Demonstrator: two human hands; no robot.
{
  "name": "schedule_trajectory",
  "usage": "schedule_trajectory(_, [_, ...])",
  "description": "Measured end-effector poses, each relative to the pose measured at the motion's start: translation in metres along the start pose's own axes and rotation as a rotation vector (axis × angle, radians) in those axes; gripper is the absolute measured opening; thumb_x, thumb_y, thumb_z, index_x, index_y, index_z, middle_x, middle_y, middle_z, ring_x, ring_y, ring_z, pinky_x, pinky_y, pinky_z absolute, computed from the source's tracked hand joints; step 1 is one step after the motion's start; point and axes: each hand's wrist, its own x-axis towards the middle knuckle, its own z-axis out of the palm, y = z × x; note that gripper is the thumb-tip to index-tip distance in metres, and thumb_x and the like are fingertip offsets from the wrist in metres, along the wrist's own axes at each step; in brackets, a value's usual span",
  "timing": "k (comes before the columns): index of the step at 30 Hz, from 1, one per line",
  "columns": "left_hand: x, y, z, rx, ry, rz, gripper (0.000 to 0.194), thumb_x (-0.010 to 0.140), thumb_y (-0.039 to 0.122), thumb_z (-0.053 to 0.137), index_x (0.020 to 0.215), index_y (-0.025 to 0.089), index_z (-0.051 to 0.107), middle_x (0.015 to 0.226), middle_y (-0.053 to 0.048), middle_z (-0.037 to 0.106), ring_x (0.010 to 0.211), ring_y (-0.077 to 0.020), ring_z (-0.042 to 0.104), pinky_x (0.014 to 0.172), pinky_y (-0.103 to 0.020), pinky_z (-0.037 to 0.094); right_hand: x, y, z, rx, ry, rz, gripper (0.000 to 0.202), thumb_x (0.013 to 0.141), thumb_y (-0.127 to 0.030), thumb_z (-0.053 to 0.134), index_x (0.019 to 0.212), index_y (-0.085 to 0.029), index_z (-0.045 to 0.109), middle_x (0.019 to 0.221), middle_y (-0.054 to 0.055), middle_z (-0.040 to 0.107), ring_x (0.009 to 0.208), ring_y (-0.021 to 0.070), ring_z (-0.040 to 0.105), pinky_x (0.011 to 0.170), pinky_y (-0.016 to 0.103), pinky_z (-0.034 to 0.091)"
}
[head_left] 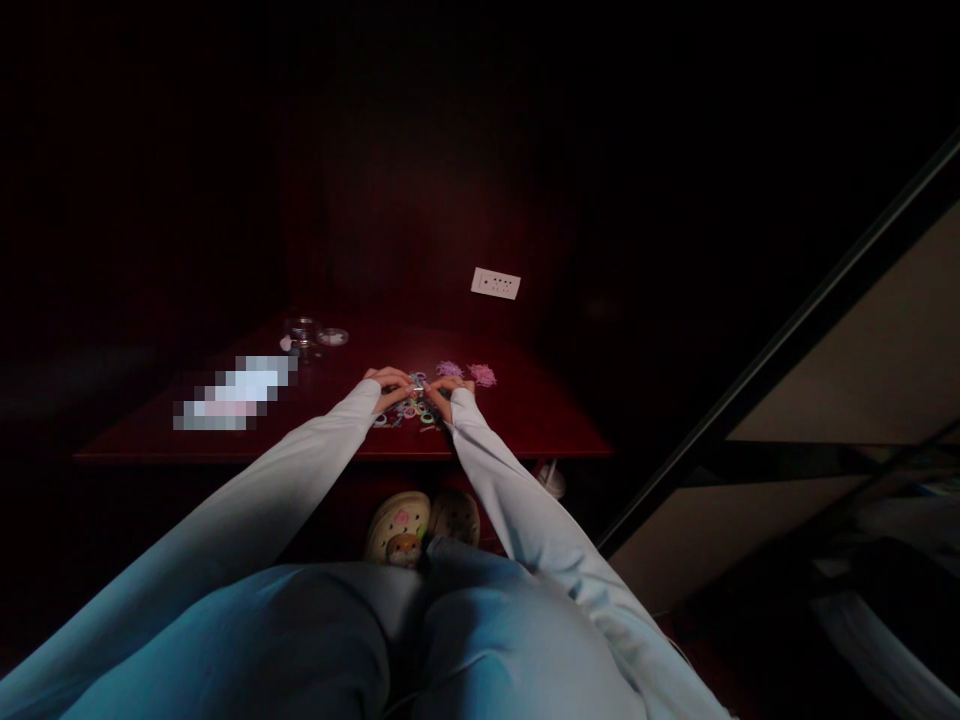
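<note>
Markings: the pixelated patch at centre left of the frame is masked, and any print on it cannot be read. The white socket plate, just right of centre and above the table, bears dark holes; any lettering on it is too small to read.

Position of work: a small pale piece is located near the middle of the frame, between the fingertips of the two hands. Its exact form is too small to tell. Directly below it in the frame, a pile of small multicoloured rings lies on the dark red table, close to the front edge.

Grip: the left hand approaches from the left and the right hand from the right. On each hand, thumb and fingers are drawn together at the tips, pinching the pale piece from opposite sides. The finger gap is narrow; exact contact points cannot be resolved.

Adjacent items: a purple cluster and a pink cluster lie side by side, just beyond the right hand. A clear jar and a round clear lid are positioned left of centre, farther back on the table.
</note>
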Motion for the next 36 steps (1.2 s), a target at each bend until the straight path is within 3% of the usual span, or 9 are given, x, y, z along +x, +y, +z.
schedule_trajectory(7, [0.002,-0.002,-0.001,0.005,0.002,0.008,0.023,0.091,0.044,0.067,0.08,0.026,0.077,0.115,-0.002,0.079,0.112,-0.0254,0.067,0.108,-0.045,0.043,0.0,-0.003,0.001,0.02,0.053,0.026,0.032,0.092,-0.056,0.069,0.084,-0.027,0.082,0.113,0.002,0.071,0.118,0.0251,0.054,0.108,0.039,0.037])
schedule_trajectory(14, [0.002,-0.002,-0.003,0.003,0.045,-0.016,0.021,0.09,0.042,0.065,0.081,0.027,0.077,0.12,-0.003,0.076,0.118,-0.028,0.065,0.109,-0.047,0.042,0.002,0.001,0.003,0.036,0.087,0.056,0.025,0.091,-0.051,0.074,0.085,-0.028,0.081,0.127,0.002,0.063,0.124,0.0263,0.052,0.109,0.04,0.037])
schedule_trajectory(20, [0.009,-0.005,-0.003,-0.017,0.197,-0.07,0.03,0.091,0.046,0.065,0.072,0.025,0.072,0.113,-0.003,0.076,0.117,-0.0286,0.065,0.113,-0.05,0.04,0.006,0.003,-0.001,0.097,0.226,0.209,0.02,0.089,-0.045,0.074,0.085,-0.026,0.08,0.135,0.005,0.058,0.128,0.0299,0.049,0.111,0.045,0.038])
schedule_trajectory(26, [0.008,-0.008,-0.006,0.018,0.352,-0.127,0.029,0.094,0.041,0.064,0.072,0.024,0.07,0.119,-0.004,0.071,0.118,-0.0288,0.062,0.117,-0.052,0.037,0.007,0.008,-0.005,0.197,0.343,0.26,0.018,0.086,-0.041,0.073,0.084,-0.023,0.076,0.142,0.009,0.049,0.132,0.0336,0.042,0.112,0.051,0.037])
schedule_trajectory(30, [0.005,-0.004,-0.007,0.035,0.409,-0.159,0.028,0.095,0.041,0.064,0.073,0.025,0.07,0.118,-0.004,0.07,0.117,-0.029,0.06,0.116,-0.052,0.039,0.009,0.015,-0.001,0.211,0.448,0.287,0.02,0.088,-0.042,0.07,0.082,-0.023,0.073,0.145,0.011,0.045,0.135,0.0354,0.037,0.113,0.054,0.037])
schedule_trajectory(36, [0.004,-0.001,-0.006,0.033,0.439,-0.158,0.028,0.095,0.04,0.064,0.073,0.025,0.07,0.12,-0.003,0.069,0.118,-0.0296,0.059,0.115,-0.052,0.04,0.011,0.02,0.0,0.135,0.523,0.262,0.027,0.091,-0.048,0.065,0.085,-0.024,0.074,0.142,0.012,0.046,0.132,0.0338,0.042,0.11,0.051,0.042])
